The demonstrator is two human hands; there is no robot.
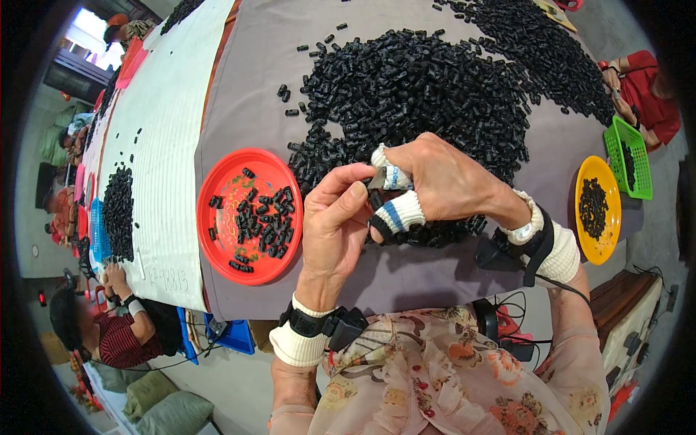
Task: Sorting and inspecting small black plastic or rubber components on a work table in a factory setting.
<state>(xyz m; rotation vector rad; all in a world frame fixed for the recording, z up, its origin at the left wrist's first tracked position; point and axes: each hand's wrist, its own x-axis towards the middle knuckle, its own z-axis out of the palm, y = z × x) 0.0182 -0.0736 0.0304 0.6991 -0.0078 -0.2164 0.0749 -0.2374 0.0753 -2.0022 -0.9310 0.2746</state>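
My left hand [330, 225] is closed in a pinch, thumb and forefinger meeting at a small black plastic part [375, 198]. Close against it, my right hand [446, 177] is closed too, gripping a small flat grey blade [378, 178] that is partly hidden by the fingers. White knit covers with blue bands wrap the right thumb and forefinger. Both hands are held over the near edge of a big heap of black plastic parts [413, 94]. To their left, a red plate [206, 239] carries several similar parts.
A yellow plate [612, 246] and a green basket [641, 185] with black parts are at the right. Another heap [565, 80] lies at the far right, near a person in red [649, 94]. At the left, a person in a striped shirt [123, 337] works beside a smaller heap [118, 214].
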